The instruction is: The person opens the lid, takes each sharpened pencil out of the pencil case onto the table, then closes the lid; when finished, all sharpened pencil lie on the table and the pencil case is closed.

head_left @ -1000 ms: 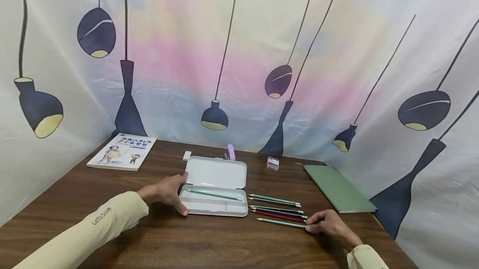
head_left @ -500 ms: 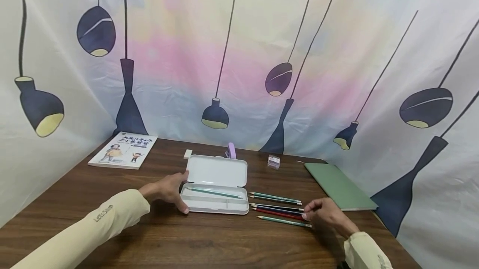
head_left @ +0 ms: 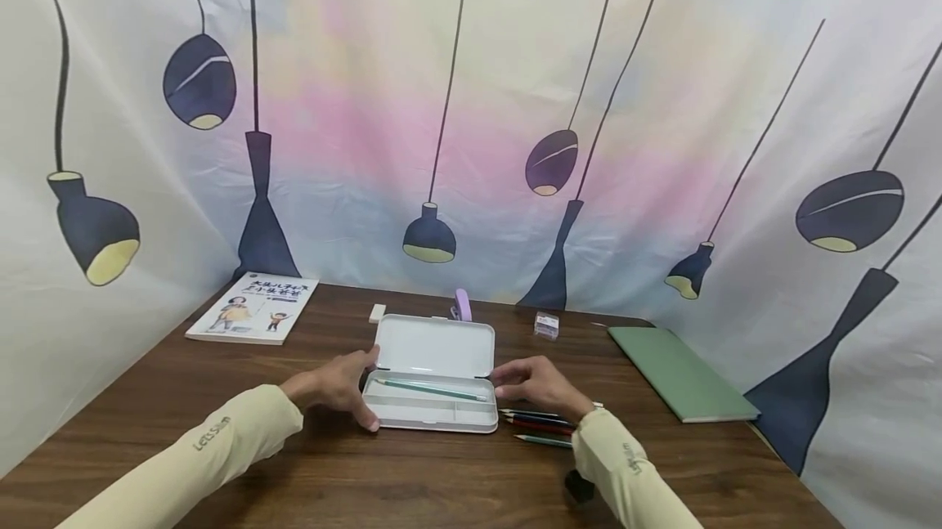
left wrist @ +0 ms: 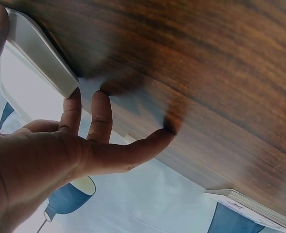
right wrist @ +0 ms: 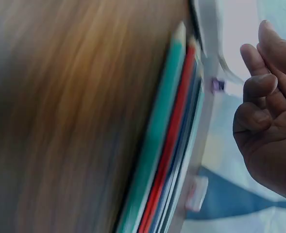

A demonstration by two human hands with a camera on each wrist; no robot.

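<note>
An open white pencil case (head_left: 434, 347) lies on the table, with one teal pencil (head_left: 430, 390) in its long compartment. My left hand (head_left: 338, 382) holds the case's left end, thumb at the front corner; in the left wrist view a fingertip touches another corner of the case (left wrist: 45, 58). At the case's right edge is my right hand (head_left: 540, 386), thumb and forefinger extended, the other fingers loosely bent and nothing between them. Several loose pencils, including a teal one (right wrist: 157, 116) and a red one (right wrist: 174, 111), lie below it; the hand hides part of the row.
Behind the case are a white eraser (head_left: 377, 313) and a purple stapler-like object (head_left: 461, 306). A small clear box (head_left: 547, 325) stands further right. A white book (head_left: 253, 308) lies back left, a green notebook (head_left: 680, 374) at right. A printed curtain (head_left: 353, 186) borders the table.
My right hand has left the eraser ends of the loose pencils and moved left, to the pencil case's right edge. My left hand keeps its hold on the case.
</note>
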